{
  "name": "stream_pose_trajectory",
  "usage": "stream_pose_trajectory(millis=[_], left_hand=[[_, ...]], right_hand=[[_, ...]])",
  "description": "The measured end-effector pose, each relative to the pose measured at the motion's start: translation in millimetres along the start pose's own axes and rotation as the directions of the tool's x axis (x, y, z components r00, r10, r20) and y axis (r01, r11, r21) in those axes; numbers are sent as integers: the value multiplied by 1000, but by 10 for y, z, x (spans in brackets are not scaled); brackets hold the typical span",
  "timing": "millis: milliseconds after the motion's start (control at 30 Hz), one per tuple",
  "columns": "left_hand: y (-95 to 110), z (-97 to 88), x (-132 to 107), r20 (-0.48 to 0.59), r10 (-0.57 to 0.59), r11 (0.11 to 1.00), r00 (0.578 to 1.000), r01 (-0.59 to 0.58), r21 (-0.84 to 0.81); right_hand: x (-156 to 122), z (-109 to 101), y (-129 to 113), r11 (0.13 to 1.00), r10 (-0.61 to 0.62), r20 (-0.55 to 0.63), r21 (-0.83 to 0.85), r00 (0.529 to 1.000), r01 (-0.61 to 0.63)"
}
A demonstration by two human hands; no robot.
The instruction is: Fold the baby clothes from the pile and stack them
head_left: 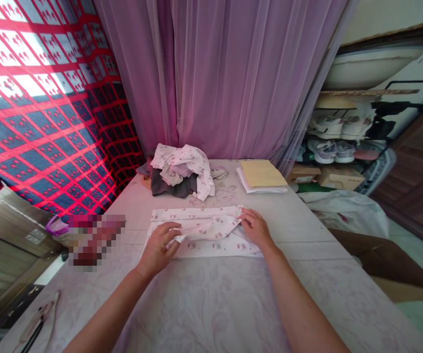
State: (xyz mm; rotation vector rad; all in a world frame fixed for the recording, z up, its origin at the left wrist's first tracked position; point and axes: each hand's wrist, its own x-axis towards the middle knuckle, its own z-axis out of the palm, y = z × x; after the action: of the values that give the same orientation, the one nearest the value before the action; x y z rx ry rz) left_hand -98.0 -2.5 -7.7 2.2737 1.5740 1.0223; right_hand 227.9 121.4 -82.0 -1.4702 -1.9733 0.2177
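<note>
Printed garment (206, 229) flat at mid-frame. Left hand (161, 249) on its left part, thumb and fingers parted; right hand (257, 229) at its upper right corner, fingers bent (whether either grips, cannot tell). Clothes pile (182, 169) above, left of centre; stack (263, 174) right of that.

garment (206, 228) is thin matt cloth, lightly creased; clothes pile (201, 164) is soft crumpled matt cloth, folded stack (262, 174) smooth matt cloth, tablecloth (214, 299) smooth with a faint sheen. purple curtain (214, 73) looks sheer and slightly glossy, checked curtain (45, 120) plain matt cloth. carton (387, 257) is matt cardboard, bag (358, 211) thin glossy translucent plastic, basin (371, 67) smooth plastic by the look, brown panel (413, 157) wood-grained with a dull finish.
</note>
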Motion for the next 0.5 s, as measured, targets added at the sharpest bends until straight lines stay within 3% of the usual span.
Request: stream_pose_trajectory(millis=[67,167,333,500], left_hand=[[229,-25,-15,-6,-70,982,998,68,-177],[522,-46,-37,93,-144,945,985,165,-283],[707,-56,3,103,-34,955,994,63,-291],[829,-28,51,250,50,943,967,36,-330]], right_hand=[[19,-31,14,999,17,15,30,1000,-18],[49,-76,22,998,61,64,31,996,-63],[81,-128,10,998,59,134,7,989,-60],[116,-178,-2,995,63,162,61,985,-74]])
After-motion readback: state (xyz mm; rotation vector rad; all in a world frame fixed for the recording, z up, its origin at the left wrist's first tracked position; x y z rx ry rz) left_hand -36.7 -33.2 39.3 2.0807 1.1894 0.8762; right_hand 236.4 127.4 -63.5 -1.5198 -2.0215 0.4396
